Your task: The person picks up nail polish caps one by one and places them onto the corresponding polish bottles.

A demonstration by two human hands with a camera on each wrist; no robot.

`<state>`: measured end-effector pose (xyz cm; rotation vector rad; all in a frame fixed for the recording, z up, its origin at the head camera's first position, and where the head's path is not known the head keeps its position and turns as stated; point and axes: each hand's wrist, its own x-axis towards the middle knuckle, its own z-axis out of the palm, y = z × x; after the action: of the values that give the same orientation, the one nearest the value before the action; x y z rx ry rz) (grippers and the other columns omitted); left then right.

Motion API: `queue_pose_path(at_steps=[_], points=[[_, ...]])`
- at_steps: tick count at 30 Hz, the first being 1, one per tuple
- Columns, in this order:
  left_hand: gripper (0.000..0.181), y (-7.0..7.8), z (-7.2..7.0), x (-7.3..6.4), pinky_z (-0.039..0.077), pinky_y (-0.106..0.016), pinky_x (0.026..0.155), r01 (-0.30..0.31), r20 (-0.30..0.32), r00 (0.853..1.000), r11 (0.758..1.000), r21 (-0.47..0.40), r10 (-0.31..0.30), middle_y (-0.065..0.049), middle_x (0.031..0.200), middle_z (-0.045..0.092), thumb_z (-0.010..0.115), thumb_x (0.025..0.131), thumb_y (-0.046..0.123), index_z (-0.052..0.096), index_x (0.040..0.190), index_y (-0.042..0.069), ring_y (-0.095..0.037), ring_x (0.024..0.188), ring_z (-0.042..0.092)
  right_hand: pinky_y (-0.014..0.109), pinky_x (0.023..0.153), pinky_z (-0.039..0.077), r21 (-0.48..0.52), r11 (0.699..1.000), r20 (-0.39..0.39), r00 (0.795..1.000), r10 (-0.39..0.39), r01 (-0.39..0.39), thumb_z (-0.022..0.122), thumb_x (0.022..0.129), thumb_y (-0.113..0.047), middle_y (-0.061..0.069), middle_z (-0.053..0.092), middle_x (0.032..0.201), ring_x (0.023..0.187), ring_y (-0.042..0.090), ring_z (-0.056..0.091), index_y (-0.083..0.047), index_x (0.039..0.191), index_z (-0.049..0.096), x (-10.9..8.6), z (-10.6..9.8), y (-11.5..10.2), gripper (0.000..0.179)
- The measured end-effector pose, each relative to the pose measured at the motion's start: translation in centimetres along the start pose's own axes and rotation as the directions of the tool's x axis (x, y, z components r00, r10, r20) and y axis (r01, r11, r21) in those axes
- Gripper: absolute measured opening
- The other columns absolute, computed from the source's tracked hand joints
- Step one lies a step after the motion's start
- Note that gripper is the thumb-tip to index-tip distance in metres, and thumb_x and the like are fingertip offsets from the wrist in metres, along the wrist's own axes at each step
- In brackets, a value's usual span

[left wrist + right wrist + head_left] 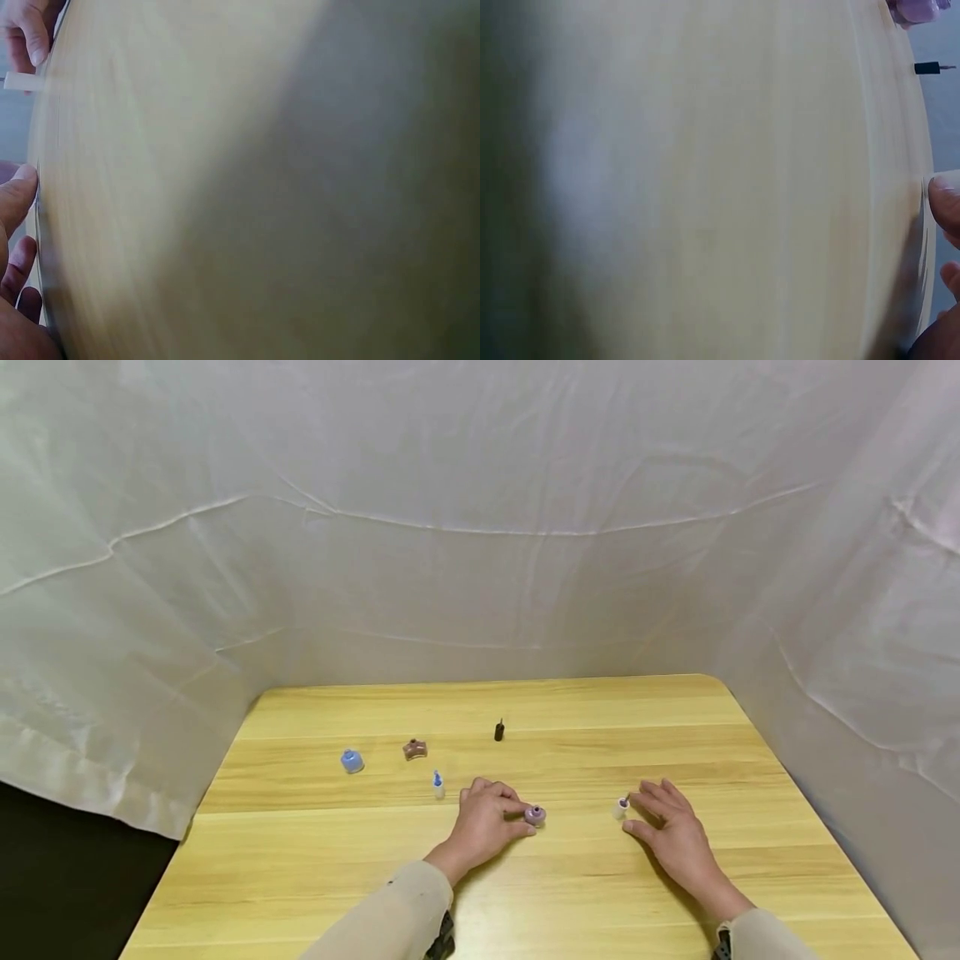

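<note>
My left hand holds a small purple nail polish bottle between thumb and index finger, at the table's middle. The bottle is uncapped and upright. My right hand is beside a white nail polish cap, which stands with its brush upward. Its thumb and fingers are spread around the cap; the left wrist view shows a small gap between the thumb and the cap. In the right wrist view part of the purple bottle shows at the top corner.
An uncapped blue bottle and a brown star-shaped bottle stand at the back left. A white cap with a blue brush is left of my left hand. Farther back stands a black cap, brush up. Pale cloth surrounds the wooden table.
</note>
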<state>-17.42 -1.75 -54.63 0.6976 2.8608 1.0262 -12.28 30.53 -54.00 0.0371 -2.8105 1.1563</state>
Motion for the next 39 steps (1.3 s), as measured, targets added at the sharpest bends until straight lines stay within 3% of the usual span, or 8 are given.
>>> queue_pose_path(at_steps=[8,13,26,30,35,39], points=[[0.028,0.0,0.0,-0.1,0.032,-0.037,0.093,0.001,-0.001,1.000,1.000,-0.001,-0.001,0.014,0.106,0.068,0.087,0.085,0.040,0.084,0.110,0.029,-0.011,0.107,0.049,0.080,0.118,0.005,0.037,0.998,-0.061,0.997,-0.054,0.057,0.086,0.085,-0.014,0.031,0.056,0.148,0.152,0.057,0.025,0.001,0.119,0.077,0.2,1.2,-0.4,0.038],[0.028,0.0,0.0,-0.1,0.032,-0.037,0.093,0.013,0.002,1.000,1.000,-0.014,-0.013,0.015,0.106,0.068,0.087,0.086,0.040,0.084,0.111,0.029,-0.011,0.107,0.048,0.080,0.117,0.002,0.030,0.998,-0.088,0.995,-0.053,0.056,0.086,0.086,-0.014,0.028,0.061,0.143,0.151,0.056,0.028,-0.003,0.115,0.079,0.3,1.7,-0.5,0.032],[0.031,0.1,-0.2,-0.1,0.033,-0.039,0.096,0.040,0.001,0.999,0.998,-0.055,-0.040,0.012,0.114,0.068,0.082,0.090,0.041,0.082,0.117,0.025,-0.013,0.112,0.050,0.079,0.115,0.010,0.012,0.995,-0.194,0.977,-0.092,0.096,0.085,0.087,-0.009,0.023,0.074,0.124,0.144,0.054,0.040,-0.001,0.111,0.080,0.9,2.4,-0.6,0.025],[0.029,0.0,-0.2,0.0,0.034,-0.038,0.096,0.031,-0.008,0.999,0.998,-0.053,-0.032,0.012,0.115,0.069,0.083,0.091,0.039,0.082,0.115,0.024,-0.012,0.112,0.050,0.077,0.114,0.015,-0.006,0.995,-0.188,0.977,-0.101,0.101,0.084,0.089,-0.011,0.022,0.075,0.121,0.143,0.055,0.039,-0.001,0.112,0.079,1.5,2.4,-1.1,0.025],[0.025,0.0,-0.1,-0.1,0.035,-0.036,0.095,0.023,-0.027,0.999,0.999,-0.027,-0.024,0.012,0.116,0.069,0.082,0.092,0.038,0.082,0.113,0.024,-0.012,0.113,0.051,0.078,0.118,0.008,-0.017,0.998,-0.127,0.990,-0.059,0.058,0.082,0.093,-0.016,0.020,0.077,0.113,0.148,0.053,0.035,-0.004,0.119,0.076,2.3,2.4,-2.2,0.030],[0.023,0.1,-0.2,-0.1,0.035,-0.036,0.096,0.033,-0.046,0.998,0.999,-0.037,-0.034,0.011,0.115,0.069,0.082,0.093,0.036,0.081,0.113,0.024,-0.014,0.114,0.052,0.078,0.118,0.006,-0.053,0.997,-0.100,0.993,-0.069,0.064,0.083,0.091,-0.016,0.019,0.077,0.115,0.148,0.051,0.038,-0.007,0.109,0.077,2.9,2.6,-3.2,0.021]])
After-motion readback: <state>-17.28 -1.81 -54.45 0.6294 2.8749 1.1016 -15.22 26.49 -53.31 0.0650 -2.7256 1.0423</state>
